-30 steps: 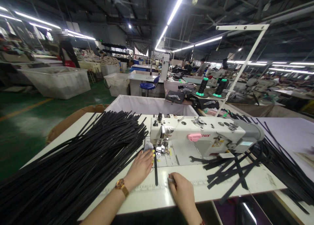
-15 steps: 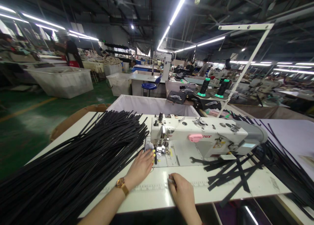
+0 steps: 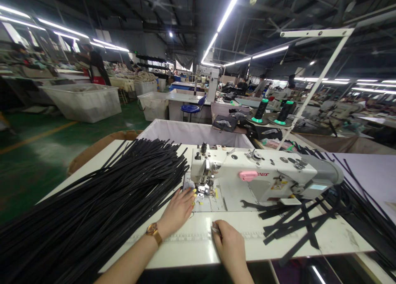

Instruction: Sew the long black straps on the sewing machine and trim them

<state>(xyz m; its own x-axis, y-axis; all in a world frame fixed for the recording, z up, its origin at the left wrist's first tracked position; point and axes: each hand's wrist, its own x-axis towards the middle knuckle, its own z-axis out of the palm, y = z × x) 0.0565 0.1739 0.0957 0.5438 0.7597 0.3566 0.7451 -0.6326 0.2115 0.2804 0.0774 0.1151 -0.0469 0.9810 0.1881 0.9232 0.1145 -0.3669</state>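
My left hand [image 3: 177, 209] lies flat on the bed of a white sewing machine [image 3: 229, 168], its fingers stretched out and the tips close beside the presser foot [image 3: 203, 190]. A watch [image 3: 154, 232] is on that wrist. Whatever may lie beneath those fingers is hidden. My right hand [image 3: 229, 240] is closed on small metal thread snips [image 3: 215, 229], mostly covered by the fingers, over the front of the table. To the left of my left hand, a big heap of narrow black strips [image 3: 123, 185] reaches almost to the machine bed.
Shorter black strips [image 3: 301, 226] and a wrench [image 3: 250, 204] lie right of the bed. Two black thread cones [image 3: 260, 110] stand behind the machine near a white thread stand [image 3: 321, 77]. A cloth-lined bin [image 3: 198, 132] adjoins the table's far edge. A person [image 3: 97, 67] stands far left.
The short black strip end that stuck out in front of the presser foot no longer shows there. Both hands keep nearly the same places. The view has shifted slightly.
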